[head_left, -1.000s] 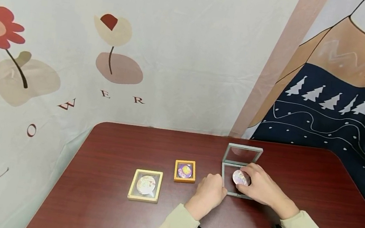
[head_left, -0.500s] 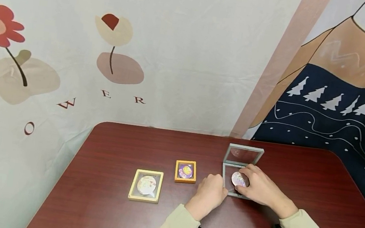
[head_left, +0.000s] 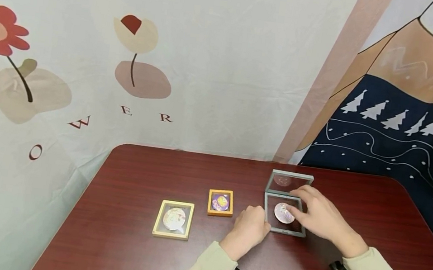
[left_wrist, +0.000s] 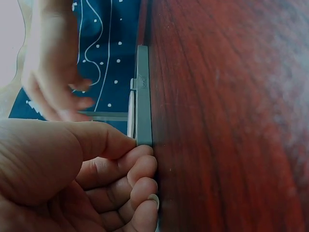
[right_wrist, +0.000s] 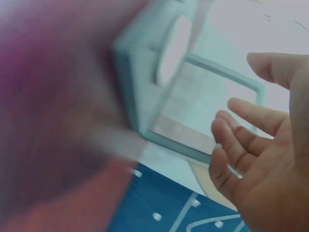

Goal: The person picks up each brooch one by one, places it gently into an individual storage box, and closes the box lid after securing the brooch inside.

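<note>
A hinged grey display frame point(head_left: 288, 232) lies on the table with its lid point(head_left: 292, 174) standing up at the back. On its clear lower pane rests a round, shiny pinkish badge point(head_left: 282, 214). My left hand point(head_left: 247, 227) holds the frame's near left corner; in the left wrist view, thumb and index finger point(left_wrist: 137, 157) pinch the grey edge point(left_wrist: 143, 106). Over the frame's right side hovers my right hand point(head_left: 320, 216), fingers spread and holding nothing. The right wrist view, partly blurred, shows those fingers apart from the badge point(right_wrist: 175, 50).
To the left sit a small orange frame point(head_left: 209, 210) with a purple and yellow badge and a larger pale yellow frame point(head_left: 158, 218) with a white badge. The dark red table point(head_left: 128, 178) meets a printed cloth point(head_left: 226, 63) at its back edge.
My right hand has let go of the badge and moved right and slightly up, its fingers spreading. The badge stays on the lower pane. My left hand keeps its place at the frame's corner.
</note>
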The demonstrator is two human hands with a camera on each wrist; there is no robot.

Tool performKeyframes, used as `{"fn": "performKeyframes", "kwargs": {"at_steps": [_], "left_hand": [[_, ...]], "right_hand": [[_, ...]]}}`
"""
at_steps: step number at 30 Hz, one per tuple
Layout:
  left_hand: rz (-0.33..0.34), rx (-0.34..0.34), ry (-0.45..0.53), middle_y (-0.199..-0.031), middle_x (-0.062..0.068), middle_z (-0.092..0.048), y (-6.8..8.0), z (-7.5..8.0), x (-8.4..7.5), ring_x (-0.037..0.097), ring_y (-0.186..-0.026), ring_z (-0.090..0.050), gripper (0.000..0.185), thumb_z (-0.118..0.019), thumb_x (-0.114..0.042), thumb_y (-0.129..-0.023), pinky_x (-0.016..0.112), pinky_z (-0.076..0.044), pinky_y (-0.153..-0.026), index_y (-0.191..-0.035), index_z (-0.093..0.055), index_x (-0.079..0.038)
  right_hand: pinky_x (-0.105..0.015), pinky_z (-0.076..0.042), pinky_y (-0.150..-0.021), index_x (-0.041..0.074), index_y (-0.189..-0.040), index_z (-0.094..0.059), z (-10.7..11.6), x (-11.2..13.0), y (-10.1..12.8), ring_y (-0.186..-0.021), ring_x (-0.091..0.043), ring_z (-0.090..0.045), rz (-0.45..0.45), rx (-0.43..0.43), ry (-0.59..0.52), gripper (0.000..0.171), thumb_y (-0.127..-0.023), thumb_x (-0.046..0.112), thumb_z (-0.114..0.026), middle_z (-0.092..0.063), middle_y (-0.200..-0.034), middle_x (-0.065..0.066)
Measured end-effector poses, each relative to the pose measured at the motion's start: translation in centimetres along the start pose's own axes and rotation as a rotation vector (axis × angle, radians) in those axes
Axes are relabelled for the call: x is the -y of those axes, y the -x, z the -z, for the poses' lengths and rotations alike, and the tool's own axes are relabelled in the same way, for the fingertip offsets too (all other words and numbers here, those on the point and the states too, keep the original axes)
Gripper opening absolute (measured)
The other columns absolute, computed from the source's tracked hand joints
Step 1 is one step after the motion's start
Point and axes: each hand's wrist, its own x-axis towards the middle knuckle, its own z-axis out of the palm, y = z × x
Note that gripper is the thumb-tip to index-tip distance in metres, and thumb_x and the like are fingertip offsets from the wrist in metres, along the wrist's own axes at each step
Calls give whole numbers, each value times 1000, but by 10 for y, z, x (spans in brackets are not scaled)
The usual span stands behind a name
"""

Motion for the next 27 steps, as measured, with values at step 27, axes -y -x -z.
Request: {"fn": "performKeyframes", "kwargs": {"at_steps": [27], "left_hand": [[23, 18, -6, -63, 0, -56, -17, -27, 13, 20, -58, -56, 37, -75, -22, -86, 41, -47, -53, -55, -55, -20]], "right_hand": [[-67, -43, -101, -2, -137, -60, 31, -32, -10, -125, -43, -54, -132, -98, -66, 45, -102, 25, -68, -60, -134, -24]]}}
